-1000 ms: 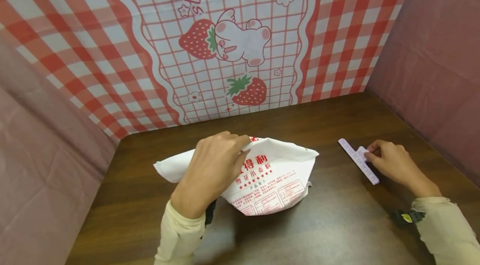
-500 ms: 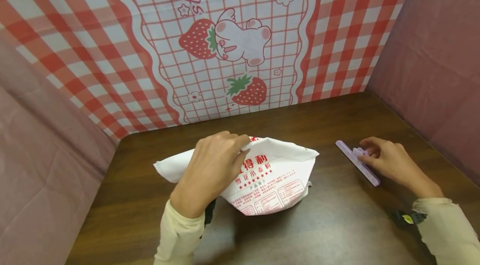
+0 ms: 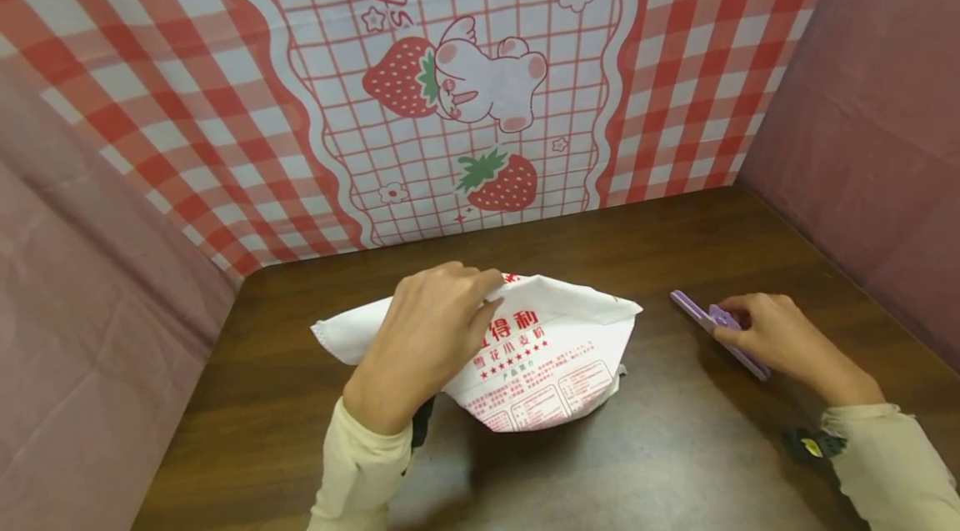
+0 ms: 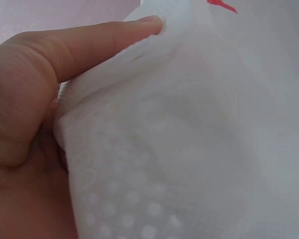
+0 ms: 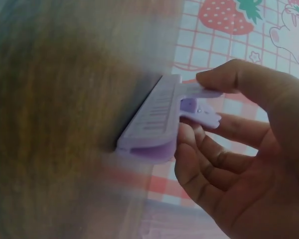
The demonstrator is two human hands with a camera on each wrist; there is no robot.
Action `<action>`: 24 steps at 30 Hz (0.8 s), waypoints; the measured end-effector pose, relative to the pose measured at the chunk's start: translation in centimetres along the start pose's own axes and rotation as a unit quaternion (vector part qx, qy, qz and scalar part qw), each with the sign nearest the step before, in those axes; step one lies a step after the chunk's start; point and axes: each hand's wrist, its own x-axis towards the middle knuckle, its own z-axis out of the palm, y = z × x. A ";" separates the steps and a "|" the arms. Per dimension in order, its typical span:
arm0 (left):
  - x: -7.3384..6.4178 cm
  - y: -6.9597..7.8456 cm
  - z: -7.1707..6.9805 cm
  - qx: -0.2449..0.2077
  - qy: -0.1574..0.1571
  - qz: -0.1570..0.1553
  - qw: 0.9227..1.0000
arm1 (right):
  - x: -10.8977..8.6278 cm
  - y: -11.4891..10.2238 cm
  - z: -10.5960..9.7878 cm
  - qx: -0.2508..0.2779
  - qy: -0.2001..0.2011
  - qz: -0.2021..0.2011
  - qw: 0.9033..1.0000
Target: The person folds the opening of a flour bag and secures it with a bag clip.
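Note:
A white flour bag (image 3: 555, 356) with red Chinese print leans in the middle of the table, its top folded over. My left hand (image 3: 427, 339) grips that folded top; in the left wrist view the thumb (image 4: 99, 47) lies along the fold, and the other fingers are mostly hidden. To the right, my right hand (image 3: 787, 339) pinches the handle of a long lilac bag clip (image 3: 693, 308). The right wrist view shows the clip (image 5: 154, 117) with its ruler-like bar near the tabletop, held between thumb and fingers.
The brown wooden table (image 3: 300, 431) stands against a red-and-white checked strawberry cloth (image 3: 495, 97) at the back. Pink curtains (image 3: 885, 139) hang at both sides.
My right hand has tilted the clip, so that its narrow edge now shows, and shifted slightly down in view. The left hand and the flour bag stay nearly still.

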 end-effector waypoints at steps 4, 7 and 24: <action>0.1 0.1 0.0 0.002 -0.005 -0.002 1.000 | -0.1 0.1 0.1 -0.011 0.005 -0.008 1.000; 0.1 0.1 0.1 0.006 -0.008 -0.004 1.000 | -0.1 0.0 0.0 -0.010 0.005 -0.006 1.000; 0.1 0.0 0.2 0.009 -0.012 -0.009 1.000 | 0.3 -2.5 -0.8 -0.013 0.019 -0.054 0.998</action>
